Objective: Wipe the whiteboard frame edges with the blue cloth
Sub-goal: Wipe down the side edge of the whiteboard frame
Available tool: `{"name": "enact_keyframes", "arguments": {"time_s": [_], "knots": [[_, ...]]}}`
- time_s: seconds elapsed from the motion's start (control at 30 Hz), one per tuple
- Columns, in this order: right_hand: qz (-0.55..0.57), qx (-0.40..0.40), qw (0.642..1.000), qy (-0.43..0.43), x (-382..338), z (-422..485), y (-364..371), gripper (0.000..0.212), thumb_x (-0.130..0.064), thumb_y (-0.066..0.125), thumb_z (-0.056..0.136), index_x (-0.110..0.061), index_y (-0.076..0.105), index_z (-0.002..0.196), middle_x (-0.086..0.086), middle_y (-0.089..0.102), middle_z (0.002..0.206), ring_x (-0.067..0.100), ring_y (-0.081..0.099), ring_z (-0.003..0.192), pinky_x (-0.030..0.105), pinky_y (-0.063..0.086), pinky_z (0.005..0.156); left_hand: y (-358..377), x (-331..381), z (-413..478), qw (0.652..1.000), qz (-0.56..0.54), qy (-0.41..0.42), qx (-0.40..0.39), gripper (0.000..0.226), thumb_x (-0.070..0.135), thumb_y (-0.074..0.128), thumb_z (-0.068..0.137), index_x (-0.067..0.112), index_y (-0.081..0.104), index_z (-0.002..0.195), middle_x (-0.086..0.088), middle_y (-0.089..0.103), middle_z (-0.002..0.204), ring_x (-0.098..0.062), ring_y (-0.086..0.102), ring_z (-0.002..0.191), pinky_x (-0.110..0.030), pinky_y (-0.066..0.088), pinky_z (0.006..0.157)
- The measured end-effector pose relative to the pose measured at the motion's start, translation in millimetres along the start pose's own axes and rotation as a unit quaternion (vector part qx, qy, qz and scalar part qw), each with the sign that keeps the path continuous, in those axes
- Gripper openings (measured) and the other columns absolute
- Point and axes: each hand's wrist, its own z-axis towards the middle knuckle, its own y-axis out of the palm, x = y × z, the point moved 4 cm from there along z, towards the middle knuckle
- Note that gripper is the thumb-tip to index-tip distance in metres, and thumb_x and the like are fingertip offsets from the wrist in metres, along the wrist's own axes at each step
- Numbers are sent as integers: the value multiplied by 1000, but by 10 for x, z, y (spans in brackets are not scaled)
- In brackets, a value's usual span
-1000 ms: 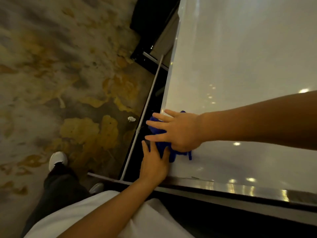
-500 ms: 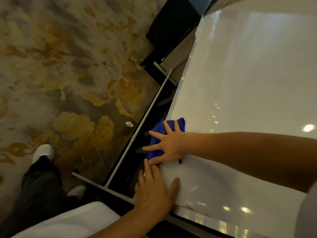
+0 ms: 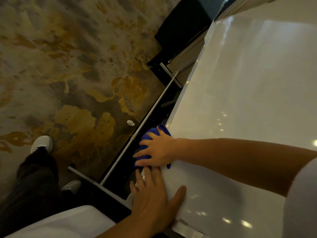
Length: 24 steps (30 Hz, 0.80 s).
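Observation:
The glossy whiteboard [image 3: 240,109] fills the right side of the view, and its left frame edge [image 3: 187,88] runs diagonally from top right down to my hands. My right hand [image 3: 157,152] presses flat on the blue cloth [image 3: 149,134], which is bunched over that frame edge. Just below it, my left hand [image 3: 152,198] grips the board's lower left corner, fingers wrapped over the edge and thumb on the white face. Most of the cloth is hidden under my right hand.
A thin white stand rail [image 3: 142,127] runs parallel to the frame edge, above a black base. Patterned grey and gold carpet [image 3: 68,66] lies to the left, with a small white scrap [image 3: 130,123] on it. My dark trouser leg and white shoe [image 3: 42,143] stand at lower left.
My right hand and the cloth have stayed on the left frame edge, sliding slightly along it. My left hand has shifted lower onto the board's corner. The view has tilted.

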Motion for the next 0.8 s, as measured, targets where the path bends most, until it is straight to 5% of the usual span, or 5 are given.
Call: {"name": "enact_keyframes", "arguments": {"time_s": [0.23, 0.37, 0.47, 0.6, 0.8], "knots": [[-45, -40, 976, 210, 735, 125, -193, 88, -79, 2, 86, -31, 59, 133, 5, 51, 144, 38, 26, 142, 72, -2, 111, 148, 102, -10, 1000, 9, -1, -26, 124, 99, 4, 51, 27, -28, 147, -4, -39, 155, -39, -28, 143, -59, -10, 115], [-30, -33, 994, 103, 276, 175, 44, 92, -84, -3, 79, -39, 59, 131, 2, 61, 132, 36, 36, 135, 73, -3, 108, 136, 55, 35, 999, 2, 10, -35, 124, 100, 7, 53, 28, -30, 146, -2, -39, 155, -38, -30, 143, -59, -11, 116], [0, 3, 999, 33, 112, 102, 158, 86, -86, -3, 77, -49, 36, 144, -3, 35, 157, 38, 7, 149, 71, -16, 108, 137, 46, 49, 1000, -3, 14, -22, 124, 100, 4, 52, 27, -31, 146, -3, -34, 157, -37, -29, 143, -58, -12, 115], [22, 3, 980, 200, 721, -26, 62, 80, -87, 1, 77, -54, 12, 149, -4, -6, 166, 45, -14, 147, 69, -14, 110, 184, 87, 87, 999, 5, -11, -42, 124, 99, 8, 53, 26, -29, 146, -3, -41, 153, -37, -30, 143, -58, -10, 116], [3, -75, 996, 57, 137, 357, 355, 89, -84, 0, 80, -39, 43, 144, 2, 36, 157, 36, 15, 148, 68, -5, 113, 149, 224, 191, 996, 12, -21, -81, 118, 92, 25, 65, 27, -29, 147, -4, -31, 159, -36, -28, 144, -56, -8, 117]]}}
